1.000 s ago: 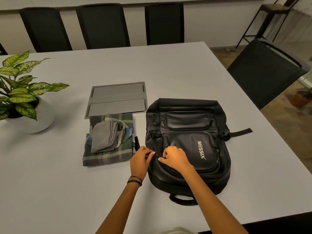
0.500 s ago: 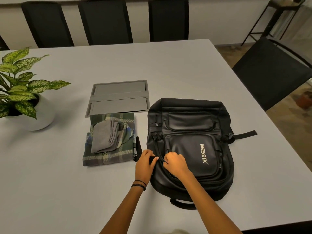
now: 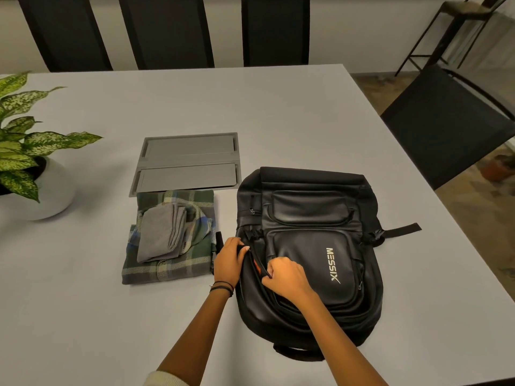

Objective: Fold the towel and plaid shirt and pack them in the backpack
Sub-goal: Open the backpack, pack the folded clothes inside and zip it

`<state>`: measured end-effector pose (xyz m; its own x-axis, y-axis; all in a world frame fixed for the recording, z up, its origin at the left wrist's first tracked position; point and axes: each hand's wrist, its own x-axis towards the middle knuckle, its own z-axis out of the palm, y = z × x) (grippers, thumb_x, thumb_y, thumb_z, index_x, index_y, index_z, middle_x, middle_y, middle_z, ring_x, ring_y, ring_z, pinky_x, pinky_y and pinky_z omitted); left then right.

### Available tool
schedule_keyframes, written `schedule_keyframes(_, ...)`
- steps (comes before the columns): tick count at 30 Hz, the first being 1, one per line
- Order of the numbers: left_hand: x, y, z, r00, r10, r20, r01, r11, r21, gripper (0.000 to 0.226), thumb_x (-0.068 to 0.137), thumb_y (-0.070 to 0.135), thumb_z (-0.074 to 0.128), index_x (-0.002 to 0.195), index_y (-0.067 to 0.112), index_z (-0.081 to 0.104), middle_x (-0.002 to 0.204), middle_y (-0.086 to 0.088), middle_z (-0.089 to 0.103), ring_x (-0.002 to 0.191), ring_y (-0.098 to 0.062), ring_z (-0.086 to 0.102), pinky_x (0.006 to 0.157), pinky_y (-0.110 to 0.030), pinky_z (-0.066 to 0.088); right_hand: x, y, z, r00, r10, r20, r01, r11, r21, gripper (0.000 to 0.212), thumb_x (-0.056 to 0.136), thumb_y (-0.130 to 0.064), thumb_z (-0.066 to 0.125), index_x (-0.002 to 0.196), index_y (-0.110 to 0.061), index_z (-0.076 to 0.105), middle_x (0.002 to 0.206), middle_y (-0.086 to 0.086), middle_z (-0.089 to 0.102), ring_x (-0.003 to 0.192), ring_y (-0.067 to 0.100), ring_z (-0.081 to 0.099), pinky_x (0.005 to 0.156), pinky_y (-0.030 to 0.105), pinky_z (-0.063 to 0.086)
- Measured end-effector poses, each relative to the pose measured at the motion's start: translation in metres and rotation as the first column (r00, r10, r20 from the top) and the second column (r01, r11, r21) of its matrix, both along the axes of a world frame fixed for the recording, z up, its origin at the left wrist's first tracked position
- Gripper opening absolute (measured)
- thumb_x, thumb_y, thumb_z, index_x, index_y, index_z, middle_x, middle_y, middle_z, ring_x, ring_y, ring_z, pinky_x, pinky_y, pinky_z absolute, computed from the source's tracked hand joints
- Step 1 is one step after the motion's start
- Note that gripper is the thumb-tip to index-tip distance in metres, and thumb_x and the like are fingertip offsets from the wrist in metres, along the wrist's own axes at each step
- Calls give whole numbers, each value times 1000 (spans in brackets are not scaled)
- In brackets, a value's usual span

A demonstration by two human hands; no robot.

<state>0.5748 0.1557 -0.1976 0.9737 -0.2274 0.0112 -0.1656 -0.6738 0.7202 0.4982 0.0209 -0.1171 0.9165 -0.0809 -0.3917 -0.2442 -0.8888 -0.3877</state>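
The left hand [image 3: 228, 260] curled its fingers round the left edge of the backpack [image 3: 306, 218]. The right hand [image 3: 284, 277] pinched the slit's other lip, any zipper pull hidden beneath. Just left of the backpack, the folded towel [image 3: 161, 235] lay on the plaid shirt [image 3: 167, 270].

Both bare forearms reaching forward from the near edge, left hand [image 3: 228, 260] curling its fingers over the side edge of the backpack [image 3: 309, 207], dark bands circling its wrist, right hand [image 3: 288, 280] pinching the facing edge just beside it, knuckles turning upward.
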Motion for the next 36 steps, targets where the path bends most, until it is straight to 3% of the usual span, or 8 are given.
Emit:
schedule_keyframes(5, 20, -6, 1, 997, -18, 75, 13, 998, 67, 13, 92, 22, 55, 91, 9, 57, 130, -2, 46, 106, -18, 51, 66, -25, 45, 8, -9, 6, 1000, -8, 14, 8, 1000, 27, 18, 76, -23, 56, 66, -14, 44, 67, 3, 50, 62, 19, 49, 64, 33, 46)
schedule_keyframes(7, 24, -10, -3, 998, -18, 67, 14, 998, 61, 11, 93, 19, 53, 92, 9, 55, 134, -2, 43, 104, -19, 53, 66, -25, 43, 10, -13, 7, 1000, 3, 9, -3, 999, 32, 19, 76, -23, 56, 65, -14, 43, 68, 2, 51, 64, 20, 50, 64, 32, 45)
schedule_keyframes(14, 26, -24, -15, 999, 43, 31, -43, 999, 6, 12, 95, 19, 47, 97, 8, 52, 132, 1, 45, 71, -19, 57, 60, -27, 43, 14, -22, -1, 999, 33, -1, -33, 999, 8, 18, 77, -22, 56, 69, -13, 43, 74, 2, 50, 66, 21, 50, 59, 30, 39)
schedule_keyframes(17, 34, -29, -10, 999, 26, 43, -27, 999, 24, 14, 96, 19, 46, 99, 6, 52, 123, -2, 49, 74, -22, 57, 58, -28, 42, 15, -28, -4, 999, 33, 2, -33, 999, -3, 25, 79, -21, 55, 64, -16, 36, 76, 0, 48, 64, 18, 45, 53, 25, 33)
schedule_keyframes(19, 41, -32, -7, 999, 17, 46, -19, 999, 36, 16, 96, 20, 45, 100, 6, 52, 114, -5, 52, 75, -24, 57, 58, -31, 42, 16, -32, -6, 1000, 29, 8, -29, 1000, -11, 31, 80, -21, 55, 61, -20, 30, 76, -1, 46, 64, 18, 44, 57, 27, 33)
schedule_keyframes(22, 49, -39, -6, 999, 22, 46, -24, 999, 41, 18, 97, 22, 44, 99, 6, 52, 106, -8, 53, 78, -28, 57, 66, -42, 49, 18, -37, -7, 999, 31, 20, -31, 999, -25, 35, 80, -21, 54, 59, -22, 26, 75, -3, 43, 58, 14, 38, 52, 24, 28)
schedule_keyframes(27, 57, -49, 0, 998, 56, 3, -56, 998, 11, 17, 96, 22, 46, 98, 7, 53, 101, -8, 58, 84, -25, 58, 73, -38, 48, 17, -46, -8, 1000, 6, 21, -5, 999, -44, 36, 81, -21, 53, 59, -23, 24, 66, -8, 31, 53, 9, 33, 50, 25, 26)
schedule_keyframes(36, 56, -34, 8, 996, 22, -91, -20, 999, 25, 16, 92, 23, 54, 105, 15, 60, 111, 0, 63, 88, -17, 63, 76, -30, 52, 6, -43, -17, 998, -51, 45, 52, 999, -17, 19, 83, -24, 53, 71, -15, 42, 72, -6, 43, 63, 15, 45, 51, 21, 31)
